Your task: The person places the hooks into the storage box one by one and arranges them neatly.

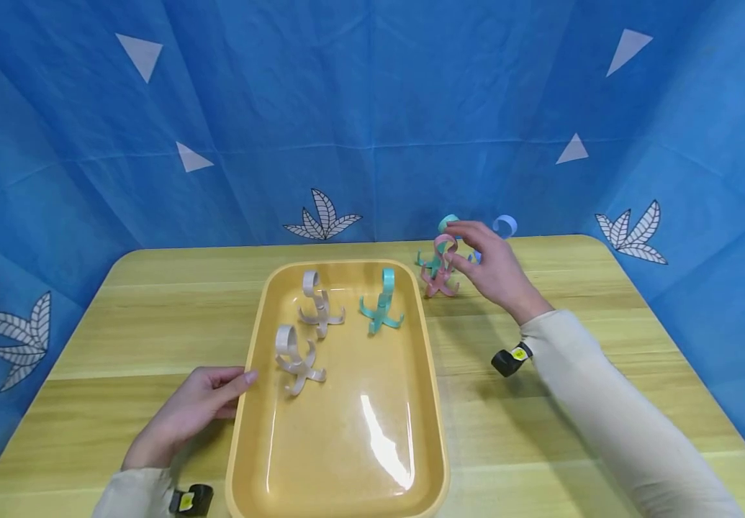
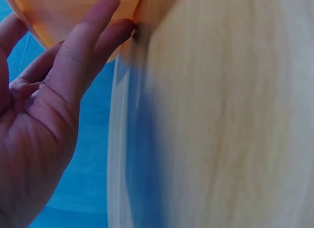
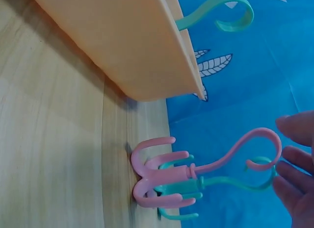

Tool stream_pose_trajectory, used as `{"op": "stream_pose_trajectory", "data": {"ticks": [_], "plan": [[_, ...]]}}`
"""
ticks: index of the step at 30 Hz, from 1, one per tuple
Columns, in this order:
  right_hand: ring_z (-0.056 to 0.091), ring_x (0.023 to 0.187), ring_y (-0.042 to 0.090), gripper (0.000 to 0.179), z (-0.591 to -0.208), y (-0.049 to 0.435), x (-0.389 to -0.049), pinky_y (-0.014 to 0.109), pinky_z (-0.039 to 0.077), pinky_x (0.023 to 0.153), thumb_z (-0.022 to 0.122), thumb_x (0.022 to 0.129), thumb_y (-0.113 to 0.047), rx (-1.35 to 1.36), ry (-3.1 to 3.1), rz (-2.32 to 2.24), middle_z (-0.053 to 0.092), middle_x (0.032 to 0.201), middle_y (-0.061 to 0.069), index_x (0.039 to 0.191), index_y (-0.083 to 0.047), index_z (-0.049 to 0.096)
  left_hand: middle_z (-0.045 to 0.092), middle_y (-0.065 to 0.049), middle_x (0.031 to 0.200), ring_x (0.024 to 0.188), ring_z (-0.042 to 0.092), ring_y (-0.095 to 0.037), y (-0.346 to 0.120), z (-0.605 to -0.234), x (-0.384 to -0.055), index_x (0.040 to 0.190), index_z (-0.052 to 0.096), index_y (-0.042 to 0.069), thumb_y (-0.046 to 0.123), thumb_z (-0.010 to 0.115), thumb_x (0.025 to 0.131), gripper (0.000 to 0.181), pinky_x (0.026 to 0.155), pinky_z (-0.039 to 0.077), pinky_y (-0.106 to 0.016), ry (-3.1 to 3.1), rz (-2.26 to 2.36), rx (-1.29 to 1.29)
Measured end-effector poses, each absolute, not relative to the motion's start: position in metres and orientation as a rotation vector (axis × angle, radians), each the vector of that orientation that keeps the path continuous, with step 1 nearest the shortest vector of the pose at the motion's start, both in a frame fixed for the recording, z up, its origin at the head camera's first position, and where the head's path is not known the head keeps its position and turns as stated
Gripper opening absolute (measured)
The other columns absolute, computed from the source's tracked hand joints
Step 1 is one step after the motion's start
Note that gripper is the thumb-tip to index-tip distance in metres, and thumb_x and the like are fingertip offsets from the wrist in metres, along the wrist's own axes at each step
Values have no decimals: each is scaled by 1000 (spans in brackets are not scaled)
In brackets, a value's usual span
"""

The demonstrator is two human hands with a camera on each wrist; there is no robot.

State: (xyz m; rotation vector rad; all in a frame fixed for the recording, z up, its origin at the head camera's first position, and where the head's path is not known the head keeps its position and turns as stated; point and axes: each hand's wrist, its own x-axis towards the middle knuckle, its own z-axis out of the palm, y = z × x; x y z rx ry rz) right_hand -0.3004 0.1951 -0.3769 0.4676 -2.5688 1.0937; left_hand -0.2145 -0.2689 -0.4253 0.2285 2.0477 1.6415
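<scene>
My left hand (image 1: pixel 200 403) holds the left rim of the yellow tray (image 1: pixel 433 374), thumb over the rim and fingers along its outer wall. In the tray lie two beige four-pronged hanging hooks (image 1: pixel 322 316) and a teal one (image 1: pixel 381 311). To the right of the tray, a pink four-pronged hook (image 1: pixel 440 280) stands upright on the table, prongs down. My right hand (image 1: pixel 491 266) is at its top loop, thumb and fingers parted on either side, as the right wrist view also shows. Close behind the pink hook stands another teal hook (image 3: pixel 230 183).
A blue hook (image 1: pixel 505 226) stands behind my right hand, partly hidden. The wooden table (image 1: pixel 171 302) backs onto a blue cloth (image 1: pixel 372 108) with white triangles and leaves. Each wrist wears a small black camera (image 1: pixel 508 361).
</scene>
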Motion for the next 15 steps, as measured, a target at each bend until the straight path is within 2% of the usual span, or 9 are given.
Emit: {"op": "stream_pose_trajectory", "data": {"ticks": [4,8,11,15], "plan": [[46,129,32,38,-379,195,-305,49,40,107,63,96,-3,460,-2575,1172,52,137,14,133,1,58,61,-26,120,98,67,-22,-269,-426,-215,129,49,-21,22,54,104,50,83,58,-39,2038,1653,240],[51,122,32,31,-382,193,-310,47,43,104,62,94,3,433,-2547,1275,57,126,15,125,3,61,62,-25,119,97,67,-21,-269,-427,-215,128,50,-20,22,54,104,49,82,58,-39,2050,1650,242],[56,113,31,25,-384,192,-313,48,47,101,61,95,5,395,-2539,1300,59,117,14,120,3,64,62,-24,118,97,67,-22,-269,-428,-214,127,52,-19,23,55,103,49,82,58,-39,2063,1640,227],[59,109,30,23,-385,193,-315,44,49,97,61,96,3,355,-2556,1274,60,113,11,118,1,65,62,-24,118,97,67,-23,-269,-428,-215,127,52,-20,23,55,103,49,82,58,-40,2064,1641,228]]}}
